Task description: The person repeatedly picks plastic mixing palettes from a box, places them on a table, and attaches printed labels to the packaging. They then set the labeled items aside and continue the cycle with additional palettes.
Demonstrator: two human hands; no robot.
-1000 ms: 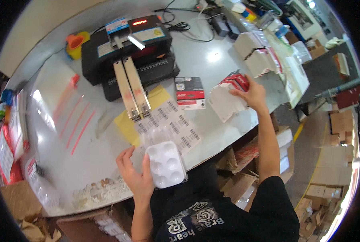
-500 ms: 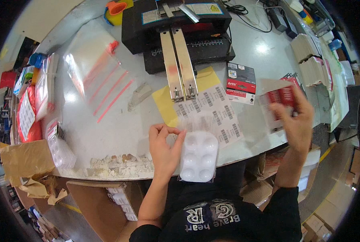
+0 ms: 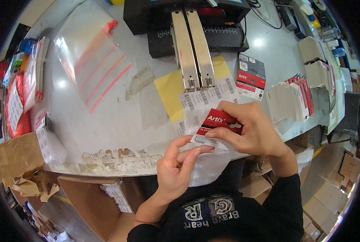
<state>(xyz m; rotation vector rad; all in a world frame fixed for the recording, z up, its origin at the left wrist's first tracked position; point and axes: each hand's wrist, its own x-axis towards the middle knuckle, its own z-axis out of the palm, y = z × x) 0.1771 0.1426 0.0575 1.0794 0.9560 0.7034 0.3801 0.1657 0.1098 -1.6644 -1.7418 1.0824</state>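
Observation:
My right hand point(image 3: 250, 129) pinches a red-and-white printed card point(image 3: 218, 123) with a hang hole, its thumb lying on the front. Just below, my left hand point(image 3: 176, 167) closes thumb and fingers on the upper part of a clear bag holding a white plastic paint palette point(image 3: 206, 172), at the table's front edge. The card's lower end overlaps the mouth of the bag; whether it is inside is hard to tell. Under and beyond my hands lie a sheet of barcode stickers point(image 3: 228, 86) and a yellow sheet point(image 3: 164, 92).
A black machine point(image 3: 156, 42) with two metal rails stands at the back. A single card point(image 3: 250, 76) lies right of it, near a stack of cards point(image 3: 287, 101). Clear bags with red strips point(image 3: 103, 76) spread left; bagged palettes point(image 3: 49, 141) and brown paper point(image 3: 16, 155) sit far left.
My right hand has brought a card from the stack at right to the bagged palette. My left hand has moved slightly right and down, and the whole view has shifted.

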